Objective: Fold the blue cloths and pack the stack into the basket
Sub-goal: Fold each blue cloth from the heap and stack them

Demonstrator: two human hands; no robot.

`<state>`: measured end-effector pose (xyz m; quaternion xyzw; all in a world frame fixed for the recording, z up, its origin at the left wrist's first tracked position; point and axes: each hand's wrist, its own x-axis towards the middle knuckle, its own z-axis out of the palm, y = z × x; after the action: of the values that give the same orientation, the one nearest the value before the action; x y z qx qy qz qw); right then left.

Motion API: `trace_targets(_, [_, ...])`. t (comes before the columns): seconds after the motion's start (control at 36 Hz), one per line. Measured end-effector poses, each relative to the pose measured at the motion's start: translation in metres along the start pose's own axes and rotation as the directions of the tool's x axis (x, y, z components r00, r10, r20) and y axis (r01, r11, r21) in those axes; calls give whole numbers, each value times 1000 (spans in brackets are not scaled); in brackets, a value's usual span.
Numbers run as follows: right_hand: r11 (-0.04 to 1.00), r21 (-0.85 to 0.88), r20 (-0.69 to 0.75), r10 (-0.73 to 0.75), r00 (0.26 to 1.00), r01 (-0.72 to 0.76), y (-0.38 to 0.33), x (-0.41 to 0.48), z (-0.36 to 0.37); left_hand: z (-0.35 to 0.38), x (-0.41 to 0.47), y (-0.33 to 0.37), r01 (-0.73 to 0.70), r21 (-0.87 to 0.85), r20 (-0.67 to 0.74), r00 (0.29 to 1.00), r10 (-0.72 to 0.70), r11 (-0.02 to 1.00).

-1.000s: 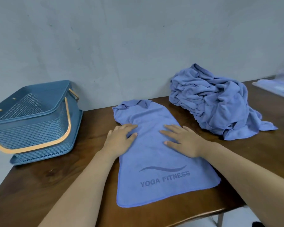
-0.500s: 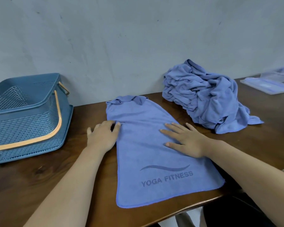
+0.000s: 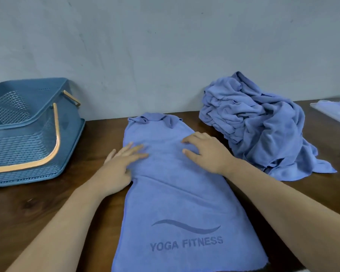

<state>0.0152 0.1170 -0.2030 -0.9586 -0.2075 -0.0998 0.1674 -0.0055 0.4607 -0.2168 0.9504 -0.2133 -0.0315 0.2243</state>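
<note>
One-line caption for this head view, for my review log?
Left hand and right hand rest on a spread blue cloth; basket to the left, crumpled pile to the right.

The flat cloth is a soft, matt fabric with a short nap and a darker printed logo. The pile is the same matt fabric, deeply creased. The basket is blue moulded plastic with a faint sheen, its walls a woven-look mesh. Its handle is smooth tan plastic. The table is dark wood, polished, with visible grain. The wall is matt and patchy. A pale sheet at the right edge may be clear plastic, though it is blurred.
</note>
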Motion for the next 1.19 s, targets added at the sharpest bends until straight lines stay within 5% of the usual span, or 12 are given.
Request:
trace_targets(0.06, [999, 45, 37, 26, 999, -27, 3, 25, 10, 1, -1, -5, -20, -48, 53, 998, 23, 999])
trace_targets(0.19, [997, -70, 192, 39, 981, -26, 13, 57, 34, 0, 2, -9, -76, -210, -104, 993, 55, 975])
trace_targets(0.31, [997, -75, 274, 28, 961, -8, 20, 47, 35, -7, 2, -2, -169, -110, -195, 970, 145, 980])
trace_targets(0.44, [991, -121, -10, -61, 998, 59, 28, 47, 30, -10, -5, 7, -204, -63, -218, 958, 186, 977])
trace_targets(0.53, [988, 129, -224, -60, 973, 91, 23, 48, 27, -11, -12, 13, -167, -167, -260, 958, 120, 972])
trace_targets(0.64, [842, 540, -251, 178, 951, -16, 24, 52, 27, -8, -16, 22, -182, -308, -336, 939, 72, 934])
trace_targets(0.72, [889, 451, -229, 203, 952, -81, 40, 59, 30, 3, -10, 8, -97, -268, -319, 948, 7, 959])
trace_targets(0.89, [984, 163, 69, 64, 996, -75, 35, 60, 36, 17, -2, 0, -1, 30, -102, 995, 4, 1000])
trace_targets(1.19, [982, 113, 27, 146, 989, -148, 21, 60, 35, 17, -5, 8, 57, 66, -76, 996, -52, 996])
